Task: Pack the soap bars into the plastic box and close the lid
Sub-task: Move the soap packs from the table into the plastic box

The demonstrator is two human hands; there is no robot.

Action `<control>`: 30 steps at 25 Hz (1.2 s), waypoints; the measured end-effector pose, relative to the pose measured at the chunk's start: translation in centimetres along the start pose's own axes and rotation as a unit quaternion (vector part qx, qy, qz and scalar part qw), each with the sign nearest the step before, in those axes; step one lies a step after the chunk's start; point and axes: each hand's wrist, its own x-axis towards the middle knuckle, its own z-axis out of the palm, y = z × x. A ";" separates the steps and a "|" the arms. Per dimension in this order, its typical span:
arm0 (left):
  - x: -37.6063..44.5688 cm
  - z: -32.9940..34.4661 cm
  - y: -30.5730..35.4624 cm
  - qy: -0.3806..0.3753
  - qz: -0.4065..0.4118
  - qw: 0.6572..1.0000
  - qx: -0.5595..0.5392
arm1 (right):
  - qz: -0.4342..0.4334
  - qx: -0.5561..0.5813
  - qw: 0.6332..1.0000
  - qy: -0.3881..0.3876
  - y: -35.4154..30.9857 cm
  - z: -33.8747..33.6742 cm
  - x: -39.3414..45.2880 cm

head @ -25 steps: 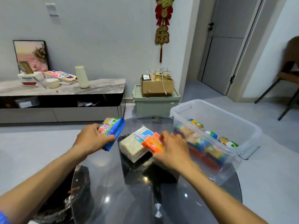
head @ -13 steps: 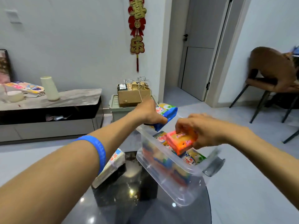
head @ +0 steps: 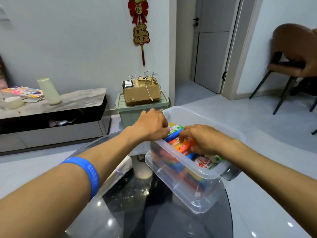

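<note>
- The clear box stands on the round glass surface, near its right edge, with no lid on it.
- Soap bars in bright wrappers fill the box.
- The left hand reaches over the box's near-left rim, fingers closed on a blue bar.
- The right hand is inside the box, fingers pinching an orange bar.
- Another white-wrapped bar lies on the surface left of the box, partly hidden by the left forearm.

Soap bars in box on table
</note>
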 end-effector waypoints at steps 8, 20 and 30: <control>-13.9 3.9 -9.0 0.004 -0.235 0.963 -0.134 | 0.058 0.120 0.987 0.087 -3.0 -2.5 -2.4; -16.8 7.8 -10.4 0.028 -0.303 0.927 -0.219 | 0.203 0.073 0.968 -0.132 -3.8 -2.9 -3.3; -9.8 -8.6 0.3 0.205 -0.143 0.864 -0.438 | 0.290 -0.006 0.944 0.155 1.6 -4.1 -5.7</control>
